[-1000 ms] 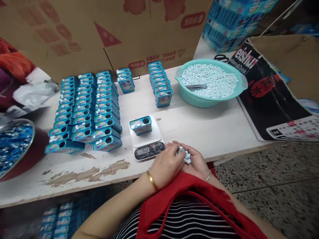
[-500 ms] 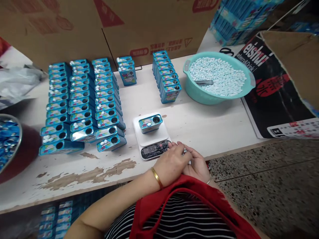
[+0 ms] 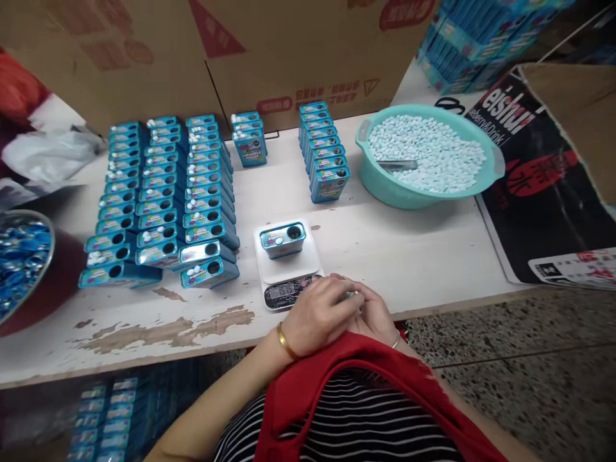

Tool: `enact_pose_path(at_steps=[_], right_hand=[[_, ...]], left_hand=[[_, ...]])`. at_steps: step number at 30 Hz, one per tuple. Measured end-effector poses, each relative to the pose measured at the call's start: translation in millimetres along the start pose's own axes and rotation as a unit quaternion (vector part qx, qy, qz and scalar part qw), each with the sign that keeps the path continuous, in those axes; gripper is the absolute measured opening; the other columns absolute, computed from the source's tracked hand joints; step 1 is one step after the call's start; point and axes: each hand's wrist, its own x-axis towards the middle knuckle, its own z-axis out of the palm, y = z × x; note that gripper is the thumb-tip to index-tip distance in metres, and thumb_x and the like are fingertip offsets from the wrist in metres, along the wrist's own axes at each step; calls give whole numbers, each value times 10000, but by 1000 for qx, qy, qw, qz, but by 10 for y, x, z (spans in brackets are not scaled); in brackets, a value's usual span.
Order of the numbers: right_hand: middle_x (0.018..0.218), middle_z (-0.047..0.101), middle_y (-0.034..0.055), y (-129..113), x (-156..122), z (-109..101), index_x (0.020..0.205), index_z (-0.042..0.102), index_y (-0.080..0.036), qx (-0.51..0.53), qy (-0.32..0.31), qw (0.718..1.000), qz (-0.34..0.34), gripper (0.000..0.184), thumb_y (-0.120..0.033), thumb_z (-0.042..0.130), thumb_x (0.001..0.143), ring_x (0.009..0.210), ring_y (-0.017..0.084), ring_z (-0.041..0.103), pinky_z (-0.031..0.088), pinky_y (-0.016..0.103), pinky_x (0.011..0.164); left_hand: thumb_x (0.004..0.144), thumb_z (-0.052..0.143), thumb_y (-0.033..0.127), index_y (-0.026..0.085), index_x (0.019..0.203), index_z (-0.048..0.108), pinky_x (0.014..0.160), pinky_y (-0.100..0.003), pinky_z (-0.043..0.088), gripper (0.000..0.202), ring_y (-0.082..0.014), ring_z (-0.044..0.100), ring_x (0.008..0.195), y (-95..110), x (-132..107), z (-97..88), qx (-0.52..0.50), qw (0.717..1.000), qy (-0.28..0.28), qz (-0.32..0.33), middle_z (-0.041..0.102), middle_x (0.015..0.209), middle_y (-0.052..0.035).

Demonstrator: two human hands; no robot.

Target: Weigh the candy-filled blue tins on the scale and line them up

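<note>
My left hand [image 3: 325,311], with a gold bracelet at the wrist, lies over my right hand near the table's front edge. Its fingers are bent down into the right palm, and what they pinch is hidden. Cupped underneath, my right hand [image 3: 378,314] is curled around small white candies, which show only slightly between the fingers. Just beyond the hands is a white digital scale [image 3: 289,272], its display lit and its right corner partly covered by my fingers. Upright on the scale stands a blue candy tin [image 3: 283,241] with a round dark opening and a white candy on top.
Rows of blue tins [image 3: 161,192] fill the left of the table. More tins [image 3: 325,154] stand near a turquoise basin [image 3: 399,196] of white candies with a metal scoop [image 3: 397,165]. A bowl of blue wrapped pieces [image 3: 22,263] is far left; cardboard [image 3: 308,45] stands behind.
The view has shifted a little. My left fingers have shifted over the right palm, and fewer white candies show between the hands. The tin stays on the scale.
</note>
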Motion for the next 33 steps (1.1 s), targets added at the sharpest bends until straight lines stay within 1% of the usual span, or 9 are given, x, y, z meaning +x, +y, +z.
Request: enact_pose_path(at_steps=[2,5,7,10,12,14,17,22,33], right_hand=[[710,717,54,-22,22,11,824,662,-102,3,-6,1000,3,231,-120,434,851,639,127,689,583,216,601],[850,731,120,-15,51,72,858,654,-79,-1,-22,1000,-4,216,-125,443,853,862,197,708,587,308,779],[908,728,137,-1,67,135,880,649,-76,-8,-30,1000,-4,208,-133,451,853,977,225,681,560,332,864],[918,724,143,11,98,236,900,640,-77,-17,-33,999,-9,205,-142,451,856,1002,231,672,553,331,880],[906,720,153,12,130,293,904,635,-70,-22,-29,999,-15,204,-144,451,857,981,233,679,558,327,861],[887,718,152,12,174,337,910,633,-65,-26,-25,999,-20,201,-148,458,856,945,228,689,566,317,835],[841,714,136,15,254,380,905,633,-69,-16,-42,999,-27,192,-162,472,857,862,207,701,572,322,812],[769,709,82,38,371,446,882,631,-85,33,-92,995,-26,131,-131,517,837,713,155,685,585,313,765],[703,702,76,52,353,556,854,642,-65,41,-74,996,7,199,-125,452,863,665,136,666,572,289,777]], left_hand=[[882,525,210,195,1114,549,757,-331,496,234,-169,560,906,-78,-38,-192,-7,998,51,-37,612,1037,-77],[812,642,244,214,1144,536,814,-361,487,350,-190,555,953,-301,-98,-495,57,972,179,-139,593,1030,-69],[751,712,319,211,1192,504,859,-390,469,500,-214,547,993,-496,-124,-629,94,948,222,-208,573,1079,-82],[676,762,428,209,1315,391,890,-395,450,770,-238,541,1069,-780,-155,-667,54,941,178,-284,541,1208,-111],[695,743,440,214,1313,395,894,-382,445,745,-239,548,1091,-915,-172,-622,9,944,132,-303,558,1220,-104],[756,692,406,211,1227,478,858,-361,448,553,-220,582,1025,-970,-170,-582,-7,952,111,-285,612,1132,-78],[797,645,294,228,1113,564,820,-364,413,333,-205,594,925,-891,-115,-607,78,977,98,-174,652,1024,-53],[807,624,203,336,1167,587,838,-385,322,385,-205,586,910,-659,-6,-748,279,958,70,19,678,1026,-31],[813,626,161,321,1154,619,803,-361,329,376,-193,593,903,-649,-129,-736,309,941,115,79,686,980,-36]])
